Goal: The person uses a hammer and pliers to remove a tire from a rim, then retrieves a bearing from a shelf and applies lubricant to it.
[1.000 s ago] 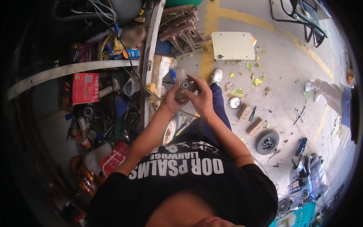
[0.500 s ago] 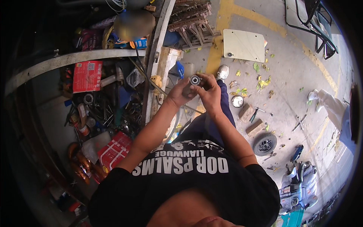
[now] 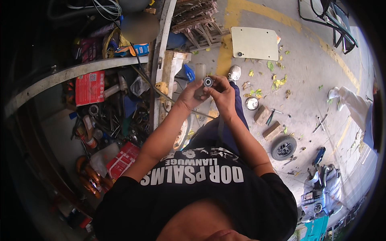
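A small round ball bearing [image 3: 208,82] with a dark ring and a bright metal centre is held up in front of me, its open face toward the camera. My right hand [image 3: 222,93] pinches its right side with thumb and fingers. From the other side my left hand [image 3: 191,95] closes round it, thumb along its edge; the left fingertips are partly hidden. Both hands meet at the bearing beside a white metal frame post [image 3: 159,68]. A dark cable [image 3: 150,82] runs behind the left hand.
On the left, shelves hold jumbled tools and a red box [image 3: 89,88]. Over the floor lie a cream board [image 3: 254,44], a small tin [image 3: 252,103], bricks [image 3: 273,130], a wheel [image 3: 284,148] and a cross wrench [image 3: 320,123]. Another person's leg [image 3: 354,103] is at right.
The view has shifted slightly, so the surroundings sit a little differently. Both hands keep the bearing at nearly the same place, its face tilted slightly differently.
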Action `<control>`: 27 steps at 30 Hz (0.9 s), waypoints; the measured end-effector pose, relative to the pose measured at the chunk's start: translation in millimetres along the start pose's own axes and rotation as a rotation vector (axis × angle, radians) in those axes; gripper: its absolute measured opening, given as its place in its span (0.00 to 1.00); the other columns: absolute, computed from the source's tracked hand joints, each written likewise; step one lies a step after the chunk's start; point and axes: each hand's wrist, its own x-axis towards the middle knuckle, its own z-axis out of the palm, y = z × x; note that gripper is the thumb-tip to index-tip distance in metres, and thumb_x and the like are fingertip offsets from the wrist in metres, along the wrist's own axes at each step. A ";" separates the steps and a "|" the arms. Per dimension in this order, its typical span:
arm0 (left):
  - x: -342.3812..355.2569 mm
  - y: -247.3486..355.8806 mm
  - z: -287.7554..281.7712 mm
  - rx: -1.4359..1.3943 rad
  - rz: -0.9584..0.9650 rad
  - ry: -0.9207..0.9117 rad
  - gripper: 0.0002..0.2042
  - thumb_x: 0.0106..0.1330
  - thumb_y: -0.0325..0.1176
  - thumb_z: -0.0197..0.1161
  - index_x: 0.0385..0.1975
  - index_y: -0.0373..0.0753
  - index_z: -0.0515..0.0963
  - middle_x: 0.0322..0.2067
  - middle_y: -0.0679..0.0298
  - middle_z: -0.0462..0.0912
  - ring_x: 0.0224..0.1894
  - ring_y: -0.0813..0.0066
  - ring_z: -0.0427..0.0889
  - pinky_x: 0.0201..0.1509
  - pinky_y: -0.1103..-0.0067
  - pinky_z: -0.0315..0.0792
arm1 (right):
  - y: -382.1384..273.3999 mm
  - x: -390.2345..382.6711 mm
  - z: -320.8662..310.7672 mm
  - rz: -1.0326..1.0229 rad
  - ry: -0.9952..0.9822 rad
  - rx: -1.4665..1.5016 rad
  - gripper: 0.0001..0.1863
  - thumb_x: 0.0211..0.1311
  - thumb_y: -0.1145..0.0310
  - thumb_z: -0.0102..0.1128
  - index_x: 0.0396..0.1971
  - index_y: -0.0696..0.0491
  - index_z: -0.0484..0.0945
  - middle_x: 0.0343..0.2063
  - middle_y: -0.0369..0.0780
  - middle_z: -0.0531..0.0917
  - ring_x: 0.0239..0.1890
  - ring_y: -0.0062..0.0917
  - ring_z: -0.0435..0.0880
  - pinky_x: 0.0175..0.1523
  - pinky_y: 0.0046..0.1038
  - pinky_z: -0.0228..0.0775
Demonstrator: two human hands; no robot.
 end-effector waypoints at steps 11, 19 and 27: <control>9.6 -6.5 2.6 0.006 -0.023 -0.025 0.18 0.58 0.40 0.70 0.44 0.39 0.75 0.36 0.67 0.79 0.29 0.82 0.77 0.24 0.85 0.68 | 0.8 -3.4 -10.4 0.062 0.053 0.097 0.21 0.49 0.78 0.70 0.46 0.57 0.78 0.38 0.36 0.77 0.35 0.20 0.77 0.44 0.23 0.73; 28.4 -30.6 -40.5 0.105 -0.001 0.173 0.18 0.59 0.43 0.69 0.42 0.39 0.75 0.37 0.64 0.80 0.29 0.79 0.77 0.24 0.82 0.69 | 26.9 30.5 -45.7 -0.028 0.110 -0.460 0.21 0.48 0.73 0.71 0.44 0.57 0.79 0.32 0.40 0.77 0.29 0.25 0.77 0.40 0.25 0.71; 26.0 -86.6 -107.6 -0.019 -0.119 0.369 0.15 0.61 0.40 0.68 0.40 0.40 0.73 0.35 0.63 0.79 0.29 0.76 0.77 0.24 0.79 0.68 | 216.6 138.3 -164.1 0.180 0.327 -0.822 0.17 0.48 0.68 0.68 0.38 0.60 0.79 0.37 0.50 0.80 0.38 0.41 0.83 0.46 0.35 0.75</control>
